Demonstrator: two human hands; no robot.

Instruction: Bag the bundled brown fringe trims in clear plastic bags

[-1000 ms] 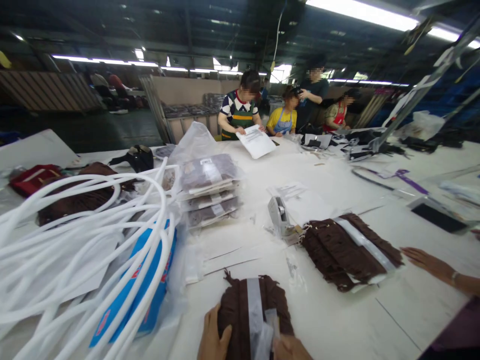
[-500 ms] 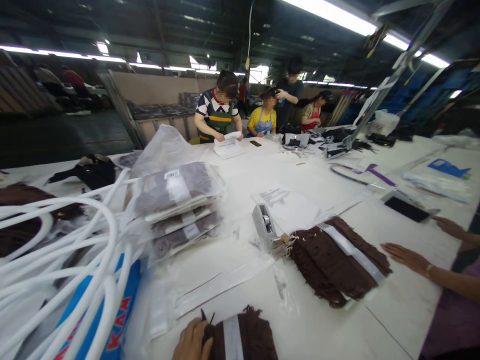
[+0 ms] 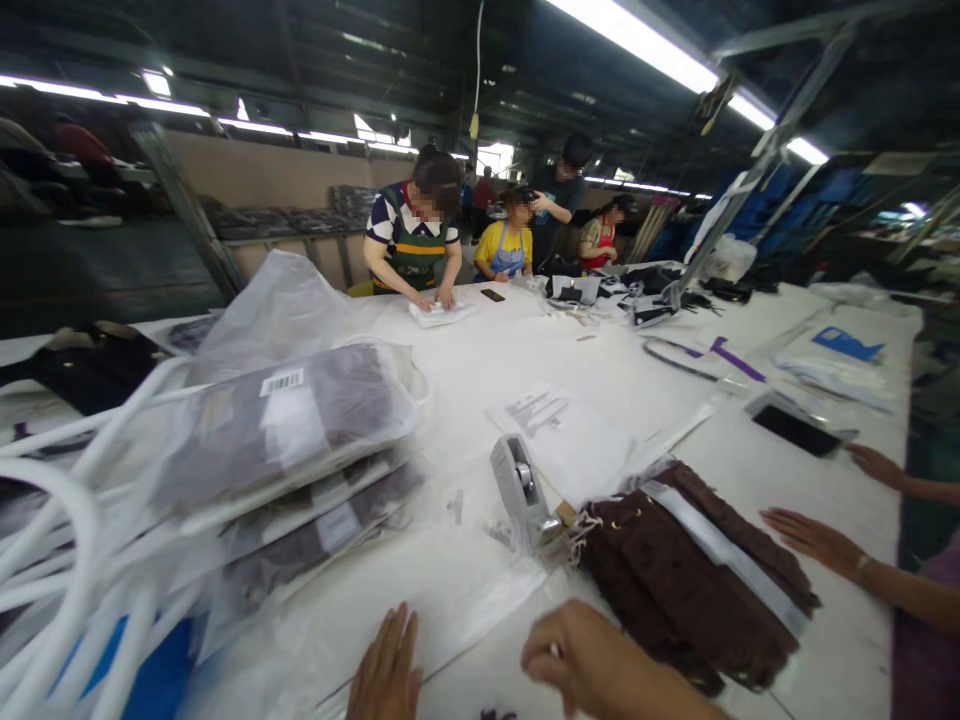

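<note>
My left hand (image 3: 386, 670) lies on the white table at the bottom, fingers stretched out and nothing seen in them. To its right, my right hand (image 3: 581, 650) is closed; a small white bit shows at its fingers, too little to name. Just beyond that hand stand a grey tape dispenser (image 3: 520, 490) and a folded dark brown garment (image 3: 675, 570) with a pale band around it and cords at one corner. Only a scrap of dark brown cloth (image 3: 499, 714) shows at the lower edge between my hands.
Bagged folded garments (image 3: 300, 430) are stacked at left, beside white tubing (image 3: 67, 500). A co-worker's hand (image 3: 814, 540) rests on the table at right, near a dark-screened tablet (image 3: 795, 428). Across the table, a person in a striped apron (image 3: 416, 245) handles white sheets.
My right hand has come into view at the bottom. The banded brown garment by my left hand has nearly left the frame, and that hand now lies flat. The view has shifted.
</note>
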